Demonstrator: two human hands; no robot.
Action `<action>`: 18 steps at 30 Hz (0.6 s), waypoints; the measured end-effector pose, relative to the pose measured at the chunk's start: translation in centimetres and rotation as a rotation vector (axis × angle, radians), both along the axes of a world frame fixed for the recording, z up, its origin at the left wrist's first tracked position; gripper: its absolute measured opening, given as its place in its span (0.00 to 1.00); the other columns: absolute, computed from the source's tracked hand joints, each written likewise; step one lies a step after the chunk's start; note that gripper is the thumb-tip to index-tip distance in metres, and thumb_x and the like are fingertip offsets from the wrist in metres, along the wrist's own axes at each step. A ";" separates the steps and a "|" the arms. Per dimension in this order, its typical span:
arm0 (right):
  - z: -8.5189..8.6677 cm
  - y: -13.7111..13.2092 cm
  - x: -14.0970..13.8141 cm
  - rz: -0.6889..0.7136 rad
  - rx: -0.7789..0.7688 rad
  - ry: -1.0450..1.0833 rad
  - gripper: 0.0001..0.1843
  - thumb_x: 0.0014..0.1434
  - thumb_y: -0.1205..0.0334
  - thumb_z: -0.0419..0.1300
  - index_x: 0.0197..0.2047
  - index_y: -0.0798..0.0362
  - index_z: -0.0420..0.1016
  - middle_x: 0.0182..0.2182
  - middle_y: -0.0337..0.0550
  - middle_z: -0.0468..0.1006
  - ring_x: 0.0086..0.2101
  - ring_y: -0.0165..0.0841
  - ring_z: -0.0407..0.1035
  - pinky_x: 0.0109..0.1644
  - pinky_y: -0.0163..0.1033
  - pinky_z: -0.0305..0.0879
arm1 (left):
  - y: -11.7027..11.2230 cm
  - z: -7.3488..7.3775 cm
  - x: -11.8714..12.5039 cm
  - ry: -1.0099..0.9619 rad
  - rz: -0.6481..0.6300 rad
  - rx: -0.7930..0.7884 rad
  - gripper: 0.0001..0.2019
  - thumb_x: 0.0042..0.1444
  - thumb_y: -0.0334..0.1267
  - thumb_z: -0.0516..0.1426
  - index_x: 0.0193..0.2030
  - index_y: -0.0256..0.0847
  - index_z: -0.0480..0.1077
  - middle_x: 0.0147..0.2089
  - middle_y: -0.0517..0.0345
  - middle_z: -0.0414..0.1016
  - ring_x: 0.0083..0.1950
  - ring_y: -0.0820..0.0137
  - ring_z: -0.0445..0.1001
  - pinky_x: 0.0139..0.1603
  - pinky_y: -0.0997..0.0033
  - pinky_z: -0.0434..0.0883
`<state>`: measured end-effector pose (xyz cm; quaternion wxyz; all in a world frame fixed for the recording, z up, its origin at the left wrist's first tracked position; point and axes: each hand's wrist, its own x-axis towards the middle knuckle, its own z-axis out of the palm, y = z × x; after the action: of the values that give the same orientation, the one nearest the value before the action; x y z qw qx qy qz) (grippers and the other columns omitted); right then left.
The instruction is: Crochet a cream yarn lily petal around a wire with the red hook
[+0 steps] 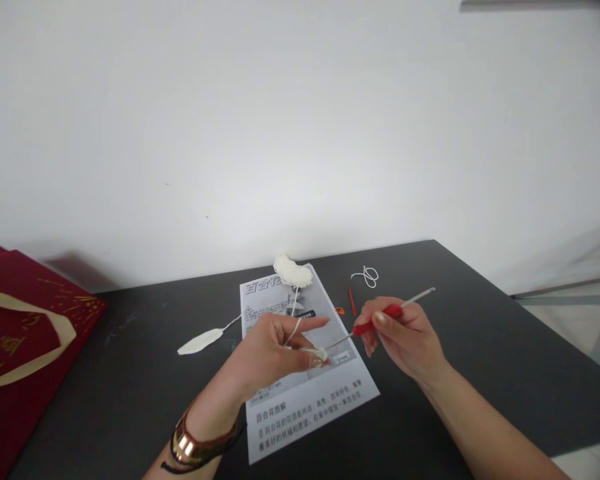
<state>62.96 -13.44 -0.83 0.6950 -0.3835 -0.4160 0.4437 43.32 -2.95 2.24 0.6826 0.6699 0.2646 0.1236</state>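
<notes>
My left hand [285, 347] pinches a small piece of white crochet work [321, 354] between thumb and fingers, with its index finger stretched out. White yarn [295, 307] runs from that hand up to a loose white yarn ball [293, 271] at the back. In my right hand [405, 333] is a crochet hook [393, 311] with a red grip and metal ends. The hook's lower tip meets the crochet work at my left fingertips. Both hands are above a printed sheet [300, 427] with Chinese text and pictures.
On the dark table [145, 373], a white leaf-shaped crocheted piece [200, 341] with a yarn tail lies left of the sheet. Beyond my right hand are a red needle [352, 301], an orange stitch marker [340, 311] and a white yarn scrap [369, 276]. A red gift bag [80, 320] stands at left.
</notes>
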 end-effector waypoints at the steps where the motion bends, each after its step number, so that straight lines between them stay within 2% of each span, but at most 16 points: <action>1: -0.2 0.3 -0.2 -0.005 -0.069 0.086 0.10 0.56 0.59 0.63 0.31 0.58 0.80 0.19 0.40 0.75 0.17 0.26 0.68 0.19 0.29 0.66 | -0.1 0.0 0.2 0.000 0.025 0.048 0.04 0.46 0.31 0.63 0.29 0.42 0.80 0.33 0.47 0.82 0.51 0.53 0.75 0.47 0.60 0.70; 3: -0.5 0.9 -0.6 -0.010 -0.190 0.237 0.12 0.55 0.58 0.63 0.29 0.59 0.79 0.16 0.39 0.74 0.14 0.24 0.66 0.16 0.27 0.65 | -0.2 0.0 0.7 -0.001 0.110 0.155 0.04 0.47 0.32 0.63 0.26 0.42 0.80 0.32 0.48 0.82 0.55 0.53 0.72 0.52 0.59 0.67; 5: -0.8 1.3 -0.9 -0.007 -0.282 0.363 0.12 0.54 0.57 0.65 0.29 0.60 0.79 0.15 0.37 0.74 0.13 0.23 0.65 0.16 0.26 0.65 | -0.4 -0.3 1.2 -0.013 0.217 0.238 0.03 0.46 0.33 0.63 0.25 0.42 0.80 0.31 0.50 0.82 0.53 0.53 0.73 0.54 0.59 0.66; 7: -1.0 1.6 -1.1 -0.009 -0.345 0.448 0.12 0.53 0.58 0.66 0.31 0.60 0.79 0.16 0.38 0.75 0.15 0.22 0.66 0.18 0.25 0.66 | -0.5 -0.8 1.6 -0.036 0.296 0.271 0.03 0.46 0.34 0.64 0.29 0.41 0.80 0.30 0.53 0.82 0.49 0.55 0.76 0.54 0.58 0.66; 8: -1.0 1.7 -1.2 -0.013 -0.361 0.471 0.11 0.52 0.59 0.66 0.31 0.61 0.79 0.17 0.38 0.76 0.15 0.22 0.67 0.19 0.25 0.67 | -0.5 -1.2 1.8 -0.045 0.317 0.273 0.07 0.46 0.34 0.64 0.34 0.41 0.80 0.30 0.54 0.81 0.47 0.56 0.76 0.54 0.58 0.66; 11: -1.0 1.7 -1.2 -0.036 -0.353 0.478 0.10 0.51 0.60 0.67 0.32 0.61 0.79 0.18 0.39 0.77 0.17 0.22 0.68 0.20 0.24 0.67 | -0.3 -1.9 1.9 -0.056 0.333 0.254 0.19 0.49 0.36 0.62 0.49 0.39 0.75 0.32 0.54 0.81 0.42 0.59 0.77 0.50 0.58 0.68; 13: -1.0 1.7 -1.3 -0.043 -0.345 0.473 0.10 0.51 0.61 0.68 0.32 0.61 0.79 0.19 0.38 0.77 0.17 0.22 0.68 0.20 0.24 0.67 | -0.2 -2.0 1.7 -0.069 0.314 0.280 0.22 0.51 0.37 0.61 0.54 0.41 0.71 0.36 0.54 0.81 0.41 0.61 0.76 0.48 0.60 0.69; 16: -1.1 1.7 -1.4 -0.039 -0.350 0.479 0.10 0.51 0.61 0.68 0.31 0.61 0.79 0.19 0.38 0.76 0.17 0.22 0.67 0.20 0.24 0.67 | 0.0 -1.6 1.5 -0.108 0.266 0.410 0.22 0.49 0.35 0.63 0.54 0.43 0.71 0.43 0.54 0.78 0.43 0.64 0.74 0.47 0.65 0.68; 18: -1.2 1.7 -1.4 -0.028 -0.349 0.479 0.10 0.51 0.61 0.68 0.31 0.61 0.79 0.19 0.39 0.76 0.17 0.21 0.67 0.20 0.24 0.67 | -0.1 -1.4 1.5 -0.160 0.267 0.462 0.19 0.49 0.33 0.63 0.50 0.42 0.74 0.45 0.53 0.75 0.45 0.65 0.72 0.47 0.67 0.68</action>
<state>61.53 -11.77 -2.04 0.7030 -0.3874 -0.1522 0.5766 44.83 -3.03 0.80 0.5081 0.7552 0.2606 0.3218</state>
